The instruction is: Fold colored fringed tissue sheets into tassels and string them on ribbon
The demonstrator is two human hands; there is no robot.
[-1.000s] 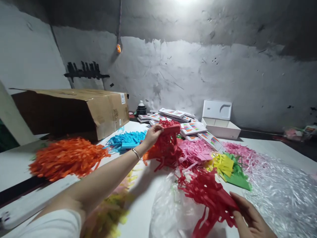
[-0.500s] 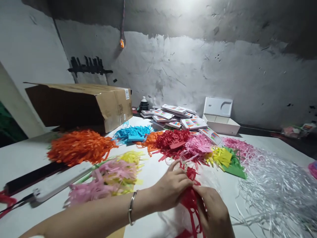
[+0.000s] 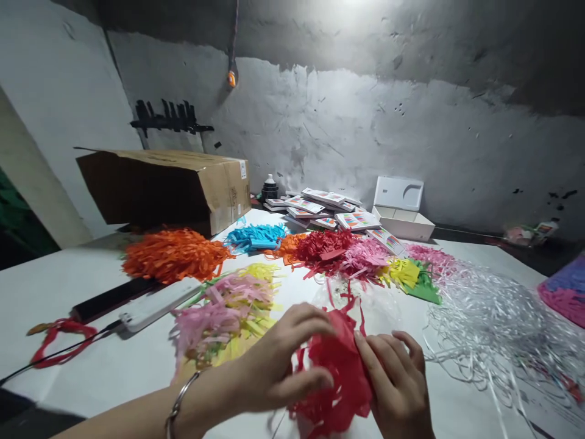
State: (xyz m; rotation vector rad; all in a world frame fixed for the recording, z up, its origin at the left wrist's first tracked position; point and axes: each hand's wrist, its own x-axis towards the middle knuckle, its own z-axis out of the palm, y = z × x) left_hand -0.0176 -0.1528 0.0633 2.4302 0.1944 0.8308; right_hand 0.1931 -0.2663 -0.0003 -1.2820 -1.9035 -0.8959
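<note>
Red fringed tissue paper [image 3: 342, 372] lies over clear plastic at the near centre of the table. My left hand [image 3: 292, 360], with a metal bangle on its wrist, is at the paper's left side, thumb and fingers spread apart. At the right edge of the red paper, my right hand [image 3: 395, 381] has its fingers bent together and its thumb side pressed on the paper. Pink and yellow fringed paper [image 3: 228, 311] lies left of my left hand. Beyond the hands is a dark red fringed bunch [image 3: 324, 250].
An open cardboard box [image 3: 223, 192] stands at the back left, behind orange fringe [image 3: 176, 256]. Flat packs [image 3: 356, 221] are piled near an open white box [image 3: 404, 222]. Silver strands [image 3: 493, 323] spread at right. A white power strip [image 3: 159, 303] lies left.
My left hand has moved left and its fingers have spread off the red paper. The red paper now shows as a wider sheet. The view has shifted slightly.
</note>
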